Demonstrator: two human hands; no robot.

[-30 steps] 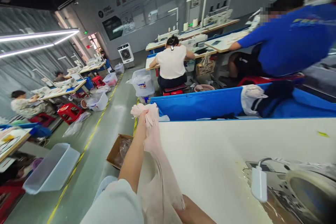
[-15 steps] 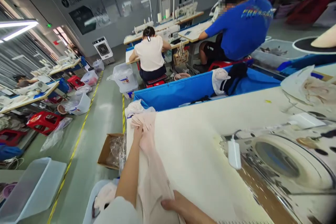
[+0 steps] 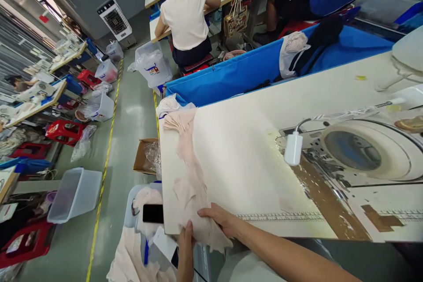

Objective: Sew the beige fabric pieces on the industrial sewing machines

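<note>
A long piece of thin pale pink fabric [image 3: 190,158] lies stretched along the left end of the white sewing table [image 3: 238,163]. Its far end is gathered and its near end hangs over the front edge. At that near end my right hand [image 3: 220,219] pinches the cloth, thumb on top and the other fingers partly hidden beneath. To its left, my left hand [image 3: 187,240] grips the cloth by the table corner, thumb up, most fingers out of sight. Beyond the far end sits a bunched white cloth [image 3: 168,105].
A sewing machine [image 3: 360,147] and white plug-like box [image 3: 293,149] are on the right. Left below stands a tub [image 3: 132,194] with fabric and a black phone [image 3: 153,213]. A blue cloth trough [image 3: 228,75] runs behind the table; a co-worker [image 3: 187,17] sits beyond.
My left hand has let go of the fabric's far end and come back to its near end. My right hand still holds near there. The view has tilted down.
</note>
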